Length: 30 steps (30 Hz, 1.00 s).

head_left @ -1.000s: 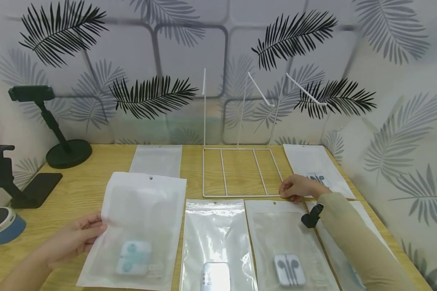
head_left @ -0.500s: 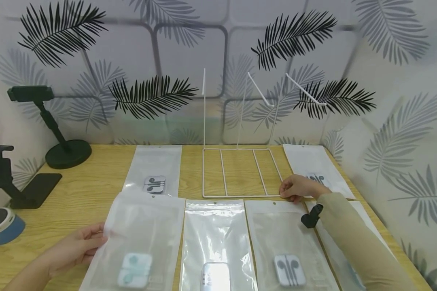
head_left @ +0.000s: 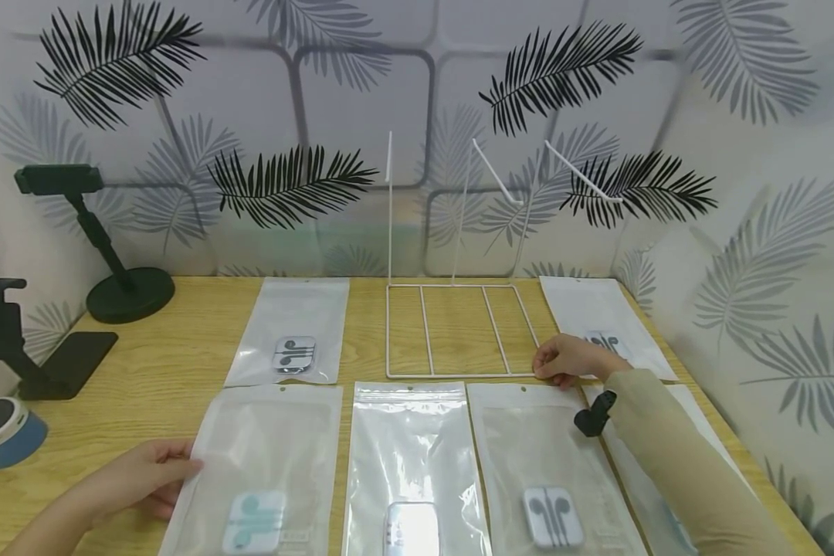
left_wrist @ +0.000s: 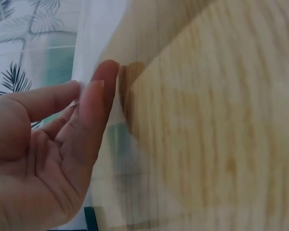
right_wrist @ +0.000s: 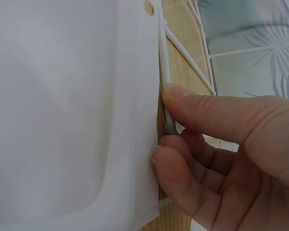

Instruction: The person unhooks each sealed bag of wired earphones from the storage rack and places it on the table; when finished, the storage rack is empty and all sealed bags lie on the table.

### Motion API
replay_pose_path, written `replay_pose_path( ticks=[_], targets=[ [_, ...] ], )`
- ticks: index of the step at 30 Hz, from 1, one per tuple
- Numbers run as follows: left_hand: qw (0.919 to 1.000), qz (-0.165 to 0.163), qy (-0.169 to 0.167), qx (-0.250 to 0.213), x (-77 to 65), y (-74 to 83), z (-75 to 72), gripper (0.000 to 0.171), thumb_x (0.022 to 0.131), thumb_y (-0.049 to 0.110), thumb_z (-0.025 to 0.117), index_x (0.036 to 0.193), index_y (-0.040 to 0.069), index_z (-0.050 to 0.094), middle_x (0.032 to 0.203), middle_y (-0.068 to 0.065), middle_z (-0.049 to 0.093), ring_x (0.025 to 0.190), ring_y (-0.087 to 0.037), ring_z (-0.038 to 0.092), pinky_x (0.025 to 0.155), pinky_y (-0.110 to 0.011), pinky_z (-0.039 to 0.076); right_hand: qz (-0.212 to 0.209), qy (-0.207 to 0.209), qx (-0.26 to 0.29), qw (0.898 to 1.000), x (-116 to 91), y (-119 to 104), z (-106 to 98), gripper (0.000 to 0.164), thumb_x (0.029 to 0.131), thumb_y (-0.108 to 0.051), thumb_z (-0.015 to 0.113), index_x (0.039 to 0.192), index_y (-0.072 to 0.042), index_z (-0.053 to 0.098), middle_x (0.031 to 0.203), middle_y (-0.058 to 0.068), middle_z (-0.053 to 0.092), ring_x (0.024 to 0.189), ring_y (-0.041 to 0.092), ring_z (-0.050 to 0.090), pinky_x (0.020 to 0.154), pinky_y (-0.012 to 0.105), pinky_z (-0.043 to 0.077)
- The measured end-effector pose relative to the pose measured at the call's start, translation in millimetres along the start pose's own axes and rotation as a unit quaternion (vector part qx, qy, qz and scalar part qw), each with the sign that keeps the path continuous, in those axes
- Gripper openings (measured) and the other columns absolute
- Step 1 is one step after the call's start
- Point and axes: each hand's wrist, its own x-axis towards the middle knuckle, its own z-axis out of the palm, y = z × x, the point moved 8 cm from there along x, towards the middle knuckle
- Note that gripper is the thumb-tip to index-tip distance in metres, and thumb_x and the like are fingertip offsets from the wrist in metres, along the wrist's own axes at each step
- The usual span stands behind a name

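Note:
My left hand pinches the left edge of a frosted zip bag at the front left. Wired earphones in a case show through that bag. In the left wrist view, the bag's thin edge passes between thumb and fingers. My right hand holds the front right corner of a white wire display rack. The right wrist view has the thumb on the white rod, with the fingers curled beside it. Just in front of this hand lies another frosted bag with an earphone case inside.
A shiny silver bag lies between the two frosted bags. White earphone bags lie at the back left and back right. Another bag is partly under the right sleeve. A dark green stand and a blue round object stand left.
My left hand has lowered the frosted bag toward me onto the table and shifted it slightly left. The back left bag's earphone case has come into sight. My right hand has stayed put.

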Motion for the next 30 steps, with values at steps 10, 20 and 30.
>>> replay_pose_path(
  ticks=[10, 20, 30],
  targets=[
    [0.996, -0.018, 0.028, 0.083, 2.2, -1.8, -0.6, 0.02, 0.094, 0.014, 0.051, 0.101, -0.004, 0.054, 0.071, -0.003, 0.052, 0.057, -0.013, 0.054, 0.052, -0.026, 0.05, -0.003, 0.0, 0.004, 1.0, 2.6, 1.5, 0.7, 0.006, 0.086, -0.008, 0.064, 0.081, -0.006, 0.063, 0.063, -0.001, 0.051, 0.056, 0.013, 0.049, 0.049, 0.023, 0.046],
    [0.9909, -0.051, 0.06, 0.109, 1.2, 1.9, -6.5, 0.018, 0.092, 0.016, 0.055, 0.098, -0.001, 0.053, 0.074, -0.005, 0.054, 0.058, -0.016, 0.056, 0.054, -0.029, 0.051, -0.017, -0.004, 0.001, 1.0, -0.8, -2.9, 0.8, 0.006, 0.087, -0.008, 0.064, 0.082, -0.004, 0.064, 0.062, 0.001, 0.05, 0.056, 0.012, 0.048, 0.048, 0.023, 0.045],
    [0.9944, 0.041, 0.031, 0.092, -3.4, 27.5, -47.0, 0.04, 0.097, 0.028, 0.049, 0.113, -0.009, 0.047, 0.098, -0.01, 0.058, 0.081, -0.027, 0.061, 0.069, -0.037, 0.054, -0.036, -0.004, -0.02, 0.999, -5.3, -8.3, -5.5, 0.01, 0.087, -0.011, 0.064, 0.089, -0.002, 0.064, 0.066, 0.001, 0.052, 0.058, 0.013, 0.05, 0.051, 0.026, 0.048]
  ],
)
